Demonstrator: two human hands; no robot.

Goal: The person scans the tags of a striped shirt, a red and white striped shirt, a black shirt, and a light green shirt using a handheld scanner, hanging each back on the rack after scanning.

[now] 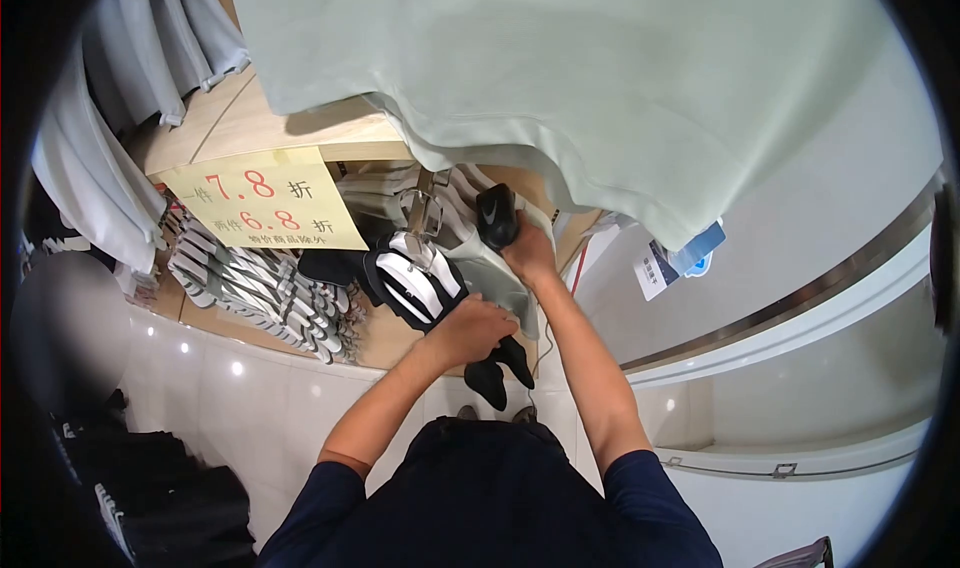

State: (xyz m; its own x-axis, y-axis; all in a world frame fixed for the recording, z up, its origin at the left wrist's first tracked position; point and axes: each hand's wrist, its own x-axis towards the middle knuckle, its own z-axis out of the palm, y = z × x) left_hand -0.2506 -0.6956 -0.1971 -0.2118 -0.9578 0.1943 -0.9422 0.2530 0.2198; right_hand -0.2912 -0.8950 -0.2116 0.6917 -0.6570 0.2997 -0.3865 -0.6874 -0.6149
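My right hand (530, 253) is wrapped round a black handheld device (497, 217), held in front of pale hanging garments (465, 233). A thin cable hangs below it. To its left and lower, my left hand (472, 330) has its fingers curled closed beside a black and white garment (415, 286); what they grip is too hidden to tell. Dark cloth ends (487, 383) hang just under my left hand. A clear plastic and metal fitting (421, 213) stands above the black and white garment.
A yellow price sign (265, 200) hangs from the wooden shelf (225, 118). Striped garments (255, 288) hang at the left. A large pale green garment (560, 68) with tags (655, 271) hangs overhead. Black clothes (165, 488) lie lower left.
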